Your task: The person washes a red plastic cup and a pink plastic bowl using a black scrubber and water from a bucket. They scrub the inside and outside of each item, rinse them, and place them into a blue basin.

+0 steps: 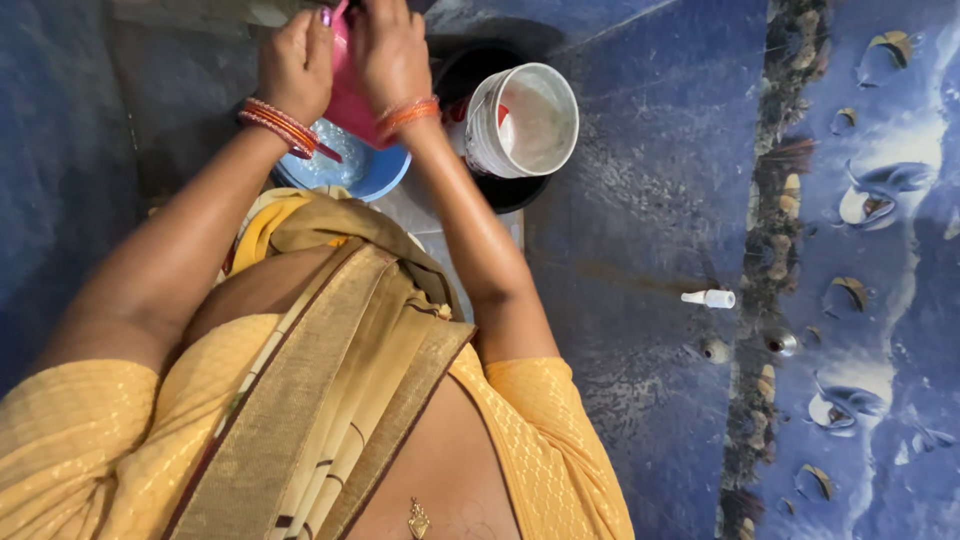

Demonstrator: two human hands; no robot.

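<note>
Left hand (296, 62) and right hand (390, 50) both closed on a pink plastic item (350, 95), fingers curled tight around its upper part, thumbs hidden; red and orange bangles on both wrists. Pink item held upright above a blue basin (385, 172), lower edge dipping toward soapy water inside. Just right of the hands, a white bucket (525, 120), round, tilted, mouth open to the camera, a red patch on its outer wall, resting in a black tub (515, 192). Farther right, well apart, a small white tap (708, 298) jutting from the blue wall, two metal fittings beneath it. Beyond these, blue tiles patterned with dolphins. Between bucket and tap, a bare stretch of blue surface; left of the basin, a dark blue wall close by.
</note>
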